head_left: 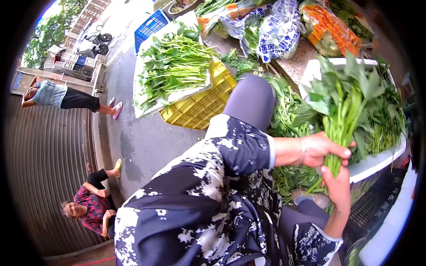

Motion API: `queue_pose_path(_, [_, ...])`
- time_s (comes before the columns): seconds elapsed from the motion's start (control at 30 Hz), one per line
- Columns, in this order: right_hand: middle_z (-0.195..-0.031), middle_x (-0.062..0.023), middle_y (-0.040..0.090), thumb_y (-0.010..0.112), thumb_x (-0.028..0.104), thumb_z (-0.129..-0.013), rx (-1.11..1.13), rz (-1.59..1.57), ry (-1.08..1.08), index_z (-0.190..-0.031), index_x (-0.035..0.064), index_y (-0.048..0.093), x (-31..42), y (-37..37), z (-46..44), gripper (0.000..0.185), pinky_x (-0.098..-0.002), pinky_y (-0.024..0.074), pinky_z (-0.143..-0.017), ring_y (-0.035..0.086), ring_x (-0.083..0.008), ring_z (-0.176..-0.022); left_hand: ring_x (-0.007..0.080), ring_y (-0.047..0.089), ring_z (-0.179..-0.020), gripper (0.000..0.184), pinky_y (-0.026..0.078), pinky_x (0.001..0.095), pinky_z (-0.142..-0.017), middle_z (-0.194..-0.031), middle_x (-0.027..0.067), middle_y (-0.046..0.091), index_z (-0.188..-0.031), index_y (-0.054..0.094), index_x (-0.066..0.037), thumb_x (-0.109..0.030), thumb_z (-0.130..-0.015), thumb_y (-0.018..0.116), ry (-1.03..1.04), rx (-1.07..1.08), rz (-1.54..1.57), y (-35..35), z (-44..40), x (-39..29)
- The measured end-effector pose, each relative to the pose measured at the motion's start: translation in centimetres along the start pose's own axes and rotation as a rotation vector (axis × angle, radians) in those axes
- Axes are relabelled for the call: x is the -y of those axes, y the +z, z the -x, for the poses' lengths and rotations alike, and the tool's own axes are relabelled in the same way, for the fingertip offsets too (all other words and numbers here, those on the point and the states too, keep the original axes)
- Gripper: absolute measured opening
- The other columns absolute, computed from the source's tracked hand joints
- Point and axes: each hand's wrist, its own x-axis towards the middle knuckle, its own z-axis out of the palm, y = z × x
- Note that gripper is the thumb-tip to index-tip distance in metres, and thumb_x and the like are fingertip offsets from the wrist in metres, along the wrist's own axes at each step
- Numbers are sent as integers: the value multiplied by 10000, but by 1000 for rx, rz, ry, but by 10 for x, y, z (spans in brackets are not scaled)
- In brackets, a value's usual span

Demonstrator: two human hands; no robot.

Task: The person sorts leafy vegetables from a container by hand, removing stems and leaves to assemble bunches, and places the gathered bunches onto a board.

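A bunch of leafy greens [341, 111], with long pale-green stems and broad leaves, is held upright in front of me by both hands. My left hand [323, 150] wraps around the stems at mid-length, its arm coming in from the left. Just below it, my right hand [338, 186] closes around the lower stems, thumb against them; some stem ends stick out to the left. Behind the bunch stands a white foam box [392, 157] with more greens [384, 135] in it. Loose greens [288, 117] lie between my knees and the box.
A white foam tray of greens [177, 66] rests on a yellow crate [199, 104]. Bagged vegetables [279, 33] and a blue crate [151, 27] are at the top. Black crates [372, 208] stand at lower right. Two people, one standing [53, 94], one seated [93, 206], are at the left.
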Motion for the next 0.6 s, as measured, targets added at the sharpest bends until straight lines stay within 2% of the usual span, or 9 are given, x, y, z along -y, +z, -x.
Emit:
queue_pose_path(0.1, [-585,15,471,574,119,-795,24,-16,-68,-799,13,518,-3,22,2,120,-221,354,-447,440,-69,-497,181,578,-774,290,469,321,-734,-852,65,588,-978,535,-36,-47,-720,667,42,18,-151,-6,26,-3])
queue_pose_path(0.17, [-632,12,490,628,227,-770,30,211,-183,-928,-24,528,9,21,12,313,-255,383,-497,426,-80,-530,185,582,-786,244,469,332,-731,-823,67,593,-961,536,-43,-79,-748,651,13,-77,-172,0,43,-5])
queue_pose_path(0.2, [-649,5,486,622,286,-776,51,360,-145,-859,-19,552,13,7,20,324,-252,378,-522,430,-93,-569,201,581,-805,201,461,371,-776,-820,61,597,-949,540,-64,-72,-767,625,74,-58,-166,-5,44,1])
queue_pose_path(0.27, [-664,-43,541,452,379,-872,-251,119,-509,-837,11,580,-31,-24,16,391,-254,378,-569,463,-102,-609,194,574,-828,140,417,426,-878,-816,50,592,-915,543,-89,-81,-788,601,123,-113,-202,-1,45,0])
queue_pose_path(0.3, [-678,-63,584,396,393,-893,-587,138,-309,-846,-3,592,-32,-39,22,444,-263,391,-595,515,-117,-636,188,569,-834,115,398,438,-908,-805,44,589,-897,546,-97,-96,-794,597,163,-92,-157,-5,43,-2])
queue_pose_path(0.37, [-732,-186,605,451,534,-816,-761,565,124,-901,-24,612,-38,-76,40,587,-321,453,-678,596,-290,-711,181,557,-817,65,383,445,-931,-785,44,576,-855,546,-89,-122,-812,581,253,-59,-46,-22,38,-1])
queue_pose_path(0.43, [-853,-219,612,457,574,-782,-610,759,392,-906,-5,629,-70,-96,36,616,-367,448,-746,591,-346,-825,182,548,-801,56,372,447,-945,-768,45,559,-818,540,-75,-124,-822,567,272,-141,26,-33,35,2])
queue_pose_path(0.57, [-1004,-230,577,510,558,-737,-413,785,593,-964,-10,615,-66,-79,15,621,-387,407,-852,559,-337,-954,182,522,-715,61,409,451,-893,-722,55,528,-832,508,-58,-89,-824,559,188,-273,242,-57,15,-7])
queue_pose_path(0.6, [-956,-222,593,528,478,-753,-437,846,537,-954,-25,610,-79,-79,16,547,-384,435,-793,587,-324,-876,195,513,-701,67,407,461,-881,-711,63,516,-819,503,-52,-89,-822,559,198,-374,231,-63,9,-4])
